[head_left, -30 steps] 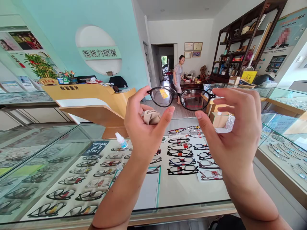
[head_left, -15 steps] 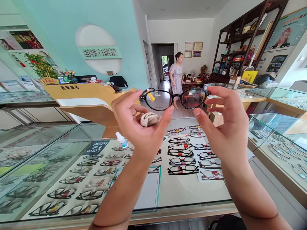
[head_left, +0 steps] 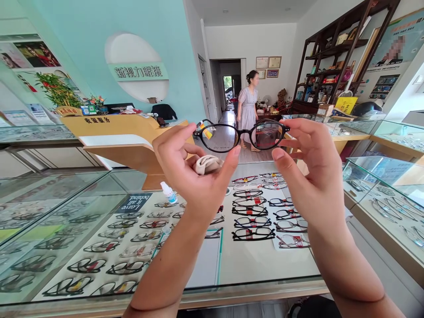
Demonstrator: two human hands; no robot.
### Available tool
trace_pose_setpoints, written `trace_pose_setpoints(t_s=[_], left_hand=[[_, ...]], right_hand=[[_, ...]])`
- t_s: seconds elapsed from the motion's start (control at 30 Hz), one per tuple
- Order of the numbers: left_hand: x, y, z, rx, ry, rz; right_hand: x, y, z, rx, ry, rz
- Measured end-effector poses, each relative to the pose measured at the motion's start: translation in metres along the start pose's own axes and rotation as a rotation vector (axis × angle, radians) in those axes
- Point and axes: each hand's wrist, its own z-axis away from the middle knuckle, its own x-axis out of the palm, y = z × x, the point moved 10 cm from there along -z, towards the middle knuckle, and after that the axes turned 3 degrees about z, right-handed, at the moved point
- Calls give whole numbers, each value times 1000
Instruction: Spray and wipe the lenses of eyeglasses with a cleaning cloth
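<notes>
A pair of black round-framed eyeglasses (head_left: 244, 131) is held up level above the glass counter, lenses facing me. My left hand (head_left: 195, 168) grips the left end of the frame by its fingertips, thumb near the lower rim. A folded beige cloth (head_left: 208, 164) is tucked in that same palm. My right hand (head_left: 308, 163) pinches the right end near the hinge, its thumb apart below the rim. A small tag hangs by the left lens, and fine print shows low on that lens.
Below, the glass counter (head_left: 265, 265) displays rows of eyeglasses (head_left: 253, 221). A white dropper bottle (head_left: 168, 192) stands on it near a dark printed card (head_left: 134, 202). Beyond are a wooden reception desk (head_left: 109, 132), a standing person (head_left: 247, 104) and another glass case (head_left: 391, 185) on the right.
The person in the background has stepped slightly to the right. My right thumb has shifted a little to the right, while the eyeglasses stay nearly still.
</notes>
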Motion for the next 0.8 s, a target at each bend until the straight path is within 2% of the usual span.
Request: trace_pose_setpoints(t_s=[0.33, 0.6, 0.8], left_hand=[[6, -8, 1, -11, -15, 81], [16, -24, 3, -129, -82, 121], [14, -19, 4, -66, -54, 101]], right_hand=[[-9, -3, -2, -15, 89, 11], [-15, -13, 1, -15, 115, 12], [-13, -7, -2, -22, 129, 3]])
